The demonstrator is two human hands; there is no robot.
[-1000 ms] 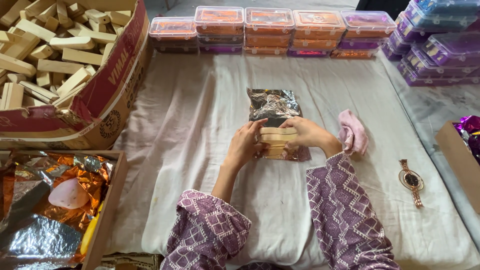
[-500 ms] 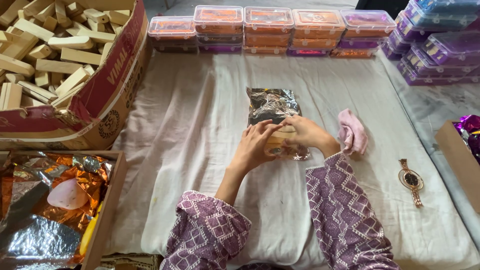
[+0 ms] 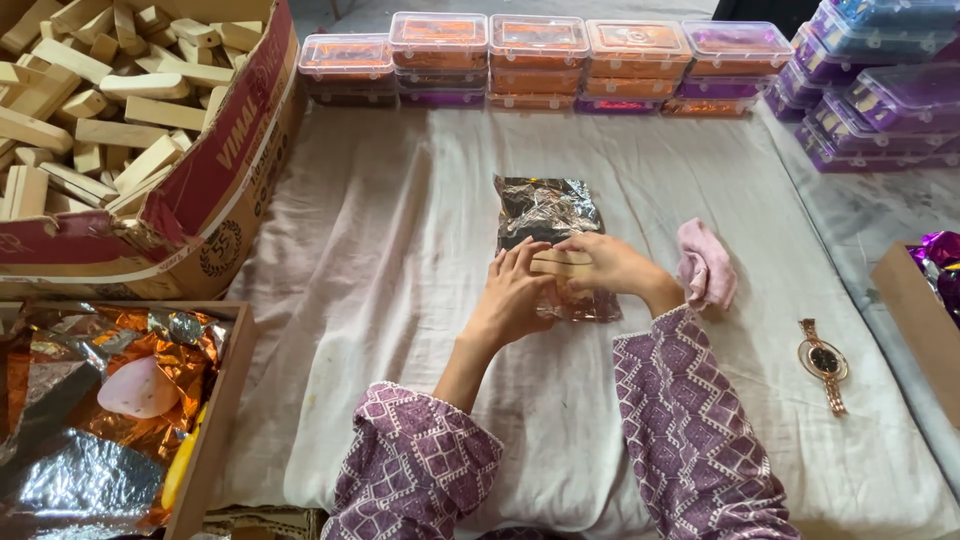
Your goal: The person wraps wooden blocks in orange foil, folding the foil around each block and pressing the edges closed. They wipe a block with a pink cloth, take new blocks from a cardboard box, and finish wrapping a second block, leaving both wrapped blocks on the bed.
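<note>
Two bare hands meet over a crinkled silver foil sheet (image 3: 548,215) spread on the white cloth-covered bench (image 3: 400,300): the left hand (image 3: 520,290) and right hand (image 3: 605,262) each close their grip on a small pale wooden block (image 3: 560,265) between them. Just right of the right hand lies a crumpled pink cloth (image 3: 705,262); a rose-gold wristwatch (image 3: 824,362) sits farther right.

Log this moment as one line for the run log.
left hand and right hand: pressing small wooden block on shiny crinkled foil sheet | surface: white cloth | nearby: pink rag
</note>
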